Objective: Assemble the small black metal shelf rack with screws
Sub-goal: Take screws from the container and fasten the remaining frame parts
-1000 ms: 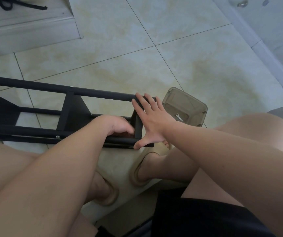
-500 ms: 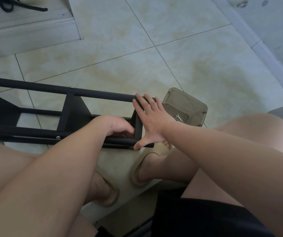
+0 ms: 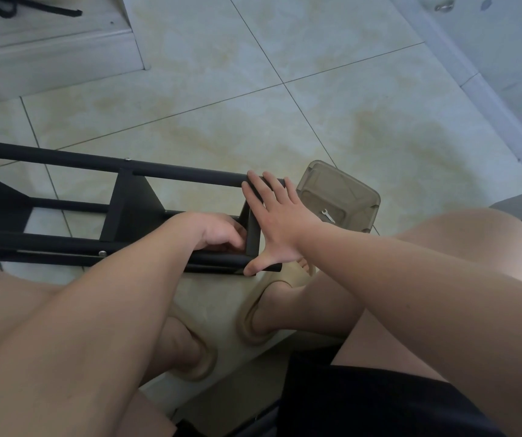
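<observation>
**Desk:** Anything different over the last second?

**Me:** Barely. Both hands sit where they were. The left hand (image 3: pixel 218 231) has crept a shade closer to the end panel (image 3: pixel 252 236), nothing more. I read that as slow fingertip work on one fastener at this end: mid-step, not yet moving to another joint.

**Desk:** Hand states?

**Me:** Right hand (image 3: pixel 280 222) is flat, fingers straight and spread. Fingertips rest on the upper tube (image 3: pixel 174 170), thumb against the end of the lower tube (image 3: pixel 215 259), palm across the end panel, bracing it. Left hand has its fingers curled and tucked inside the frame against the panel's inner face. Whether they pinch a screw I cannot tell; the tips are hidden.

**Desk:** And the rack?

**Me:** The black metal shelf rack (image 3: pixel 130 212) lies on its side on the tiled floor (image 3: pixel 316 121), running off left, its near end between the two hands. One screw head (image 3: pixel 102 253) is seated in the lower tube. A small wrench (image 3: pixel 328 215) lies unused in the brown plastic tray (image 3: pixel 341 184), just beyond the right hand.
</observation>
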A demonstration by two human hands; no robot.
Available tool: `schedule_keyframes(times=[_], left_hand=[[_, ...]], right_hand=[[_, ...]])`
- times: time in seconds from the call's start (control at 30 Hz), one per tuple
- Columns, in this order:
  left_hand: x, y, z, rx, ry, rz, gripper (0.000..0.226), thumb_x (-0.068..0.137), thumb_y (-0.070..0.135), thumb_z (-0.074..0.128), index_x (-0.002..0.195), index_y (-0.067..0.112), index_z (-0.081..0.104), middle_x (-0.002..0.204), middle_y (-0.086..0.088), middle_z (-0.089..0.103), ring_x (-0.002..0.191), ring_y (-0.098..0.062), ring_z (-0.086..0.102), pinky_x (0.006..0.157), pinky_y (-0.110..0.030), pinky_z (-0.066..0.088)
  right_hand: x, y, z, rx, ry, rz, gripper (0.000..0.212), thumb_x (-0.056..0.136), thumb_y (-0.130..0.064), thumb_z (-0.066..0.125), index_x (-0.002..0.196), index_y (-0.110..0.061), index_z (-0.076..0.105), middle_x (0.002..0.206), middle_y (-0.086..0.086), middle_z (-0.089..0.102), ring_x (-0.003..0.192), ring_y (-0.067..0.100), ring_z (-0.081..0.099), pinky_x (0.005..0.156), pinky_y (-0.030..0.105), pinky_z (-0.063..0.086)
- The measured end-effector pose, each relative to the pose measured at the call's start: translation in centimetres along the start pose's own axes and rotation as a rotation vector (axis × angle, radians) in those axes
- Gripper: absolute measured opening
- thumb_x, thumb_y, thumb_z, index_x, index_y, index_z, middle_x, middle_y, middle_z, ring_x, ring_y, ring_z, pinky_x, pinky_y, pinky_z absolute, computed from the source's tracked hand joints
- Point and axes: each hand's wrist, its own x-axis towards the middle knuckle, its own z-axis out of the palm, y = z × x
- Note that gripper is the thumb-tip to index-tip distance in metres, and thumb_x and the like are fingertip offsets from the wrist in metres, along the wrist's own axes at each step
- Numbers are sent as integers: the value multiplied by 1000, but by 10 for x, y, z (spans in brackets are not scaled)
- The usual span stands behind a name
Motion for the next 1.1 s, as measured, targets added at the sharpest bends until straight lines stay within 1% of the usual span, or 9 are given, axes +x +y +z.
schedule_keyframes(times=[0.1,0.27,0.37,0.5,0.63,0.7,0.83,0.97,1.1], left_hand=[[0,0,0,-29,-24,9,26,84,-2,61,107,1,72,97,-17,70,91,-31,63,97,-46,50],[0,0,1,-75,-52,8,28,86,-6,58,113,-4,69,99,-18,68,93,-31,62,93,-41,48],[2,-1,1,-101,-64,5,30,87,-7,57,117,-8,65,102,-20,66,95,-32,60,97,-45,48],[2,-2,1,-158,-75,-14,21,87,-4,57,100,4,72,94,-15,69,91,-30,62,88,-38,48],[1,-4,0,-184,-163,-82,26,89,4,56,110,4,72,100,-15,71,95,-30,65,100,-44,48],[2,-4,0,-177,-159,-61,27,89,0,55,111,2,71,102,-16,70,97,-29,64,100,-42,48],[4,-3,1,-172,-119,-16,29,88,-8,52,112,-3,68,103,-19,66,97,-30,61,92,-38,47],[5,-4,1,-142,-117,7,24,87,-8,53,104,0,68,97,-18,67,93,-31,61,87,-38,47],[6,-5,1,-140,-105,22,28,87,-9,55,111,-3,67,104,-22,68,97,-33,63,94,-42,48]], right_hand=[[0,0,0,-4,0,1,157,50,-101,52,160,-7,-12,167,13,-18,153,38,-16,123,58,-3],[0,-1,0,-8,-2,6,158,50,-101,52,160,-7,-11,167,13,-18,154,38,-15,123,59,-2],[0,-1,-1,-9,-3,6,157,50,-101,52,160,-7,-12,167,13,-18,153,38,-15,123,59,-3],[-1,-1,-1,-3,-4,3,157,51,-100,53,160,-8,-12,167,13,-19,153,38,-16,123,59,-4],[-2,-2,0,-7,2,3,157,51,-100,53,160,-7,-12,167,14,-18,153,39,-15,123,59,-4],[-3,-3,0,-6,1,3,157,52,-100,53,160,-7,-12,167,14,-18,153,38,-16,123,59,-4],[-3,-2,0,4,-2,2,157,52,-100,53,160,-8,-12,167,14,-18,153,38,-17,123,58,-5],[-2,-2,1,4,0,1,157,51,-101,52,160,-8,-12,167,14,-18,153,38,-16,123,58,-5],[-2,-1,0,12,-9,-1,156,51,-100,52,160,-8,-12,167,14,-20,153,38,-17,123,58,-6]])
